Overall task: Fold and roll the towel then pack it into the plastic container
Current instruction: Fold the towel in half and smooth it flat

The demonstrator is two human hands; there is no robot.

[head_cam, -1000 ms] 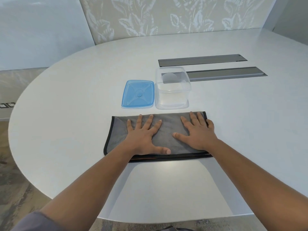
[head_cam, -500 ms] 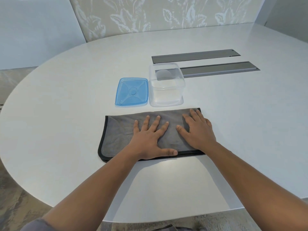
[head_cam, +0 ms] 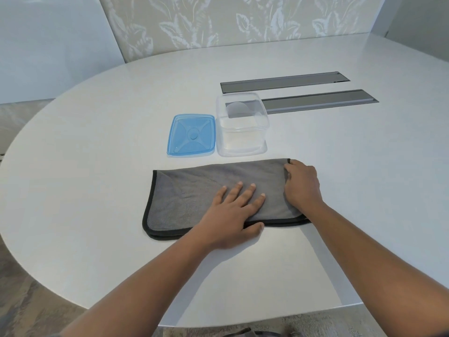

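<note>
A grey towel [head_cam: 194, 188] with black edging lies folded in half on the white table, its long side across my view. My left hand [head_cam: 233, 215] rests flat on its middle near the front edge, fingers spread. My right hand [head_cam: 302, 186] curls over the towel's right end, fingers closed on the edge. Just behind the towel stands the clear plastic container [head_cam: 241, 125], open and empty. Its blue lid [head_cam: 191, 135] lies flat to the container's left.
Two long grey cable-slot covers [head_cam: 315, 92] are set into the white table [head_cam: 97, 166] behind the container. The table's curved edge runs close at the left and front, with a patterned wall beyond.
My right hand slid from lying flat on the towel to its right end and curled its fingers on the edge. The left hand shifted slightly toward the front edge.
</note>
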